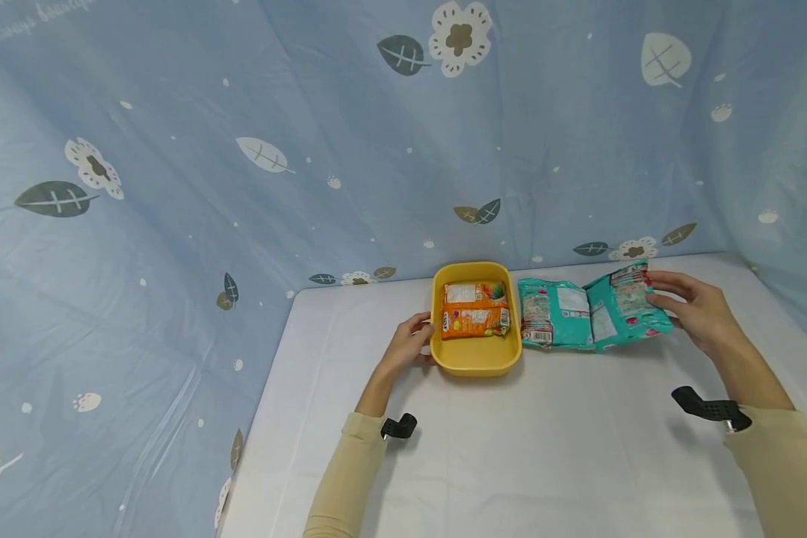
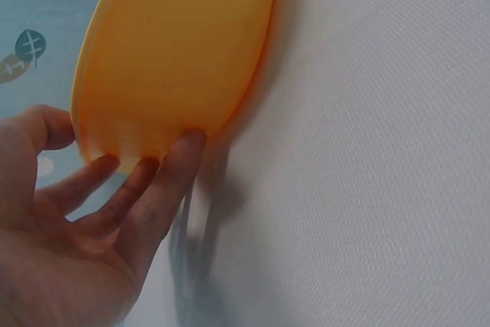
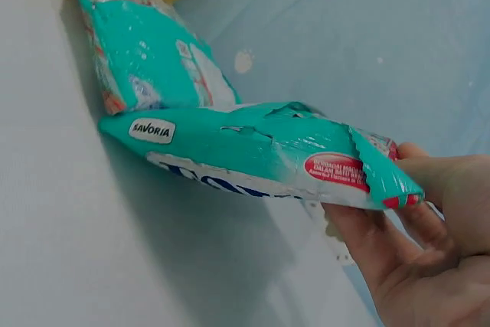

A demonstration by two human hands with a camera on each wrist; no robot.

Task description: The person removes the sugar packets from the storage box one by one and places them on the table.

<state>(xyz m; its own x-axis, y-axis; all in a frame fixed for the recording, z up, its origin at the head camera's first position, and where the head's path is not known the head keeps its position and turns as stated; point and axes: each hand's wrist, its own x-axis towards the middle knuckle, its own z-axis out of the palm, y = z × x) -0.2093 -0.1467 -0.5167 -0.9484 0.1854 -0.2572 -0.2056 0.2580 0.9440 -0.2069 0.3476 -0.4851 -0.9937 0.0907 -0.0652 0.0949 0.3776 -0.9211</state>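
Note:
A yellow tray (image 1: 474, 365) stands on the white table with an orange snack packet (image 1: 474, 317) lying inside. My left hand (image 1: 422, 336) rests against the tray's left wall (image 2: 176, 51); in the left wrist view its straight fingers (image 2: 164, 174) touch the outside of that wall. To the right of the tray, a teal packet (image 1: 550, 317) lies flat on the table. My right hand (image 1: 660, 299) pinches the right end of a second teal packet (image 1: 628, 302), which is tilted up off the table. In the right wrist view this held packet (image 3: 253, 147) hangs in front of the lying one (image 3: 145, 59).
A blue curtain with leaf and flower prints (image 1: 403, 149) surrounds the table on the back and both sides. The white tablecloth (image 1: 545, 448) stretches toward me. Black camera mounts sit on my left wrist (image 1: 399, 427) and right wrist (image 1: 709, 408).

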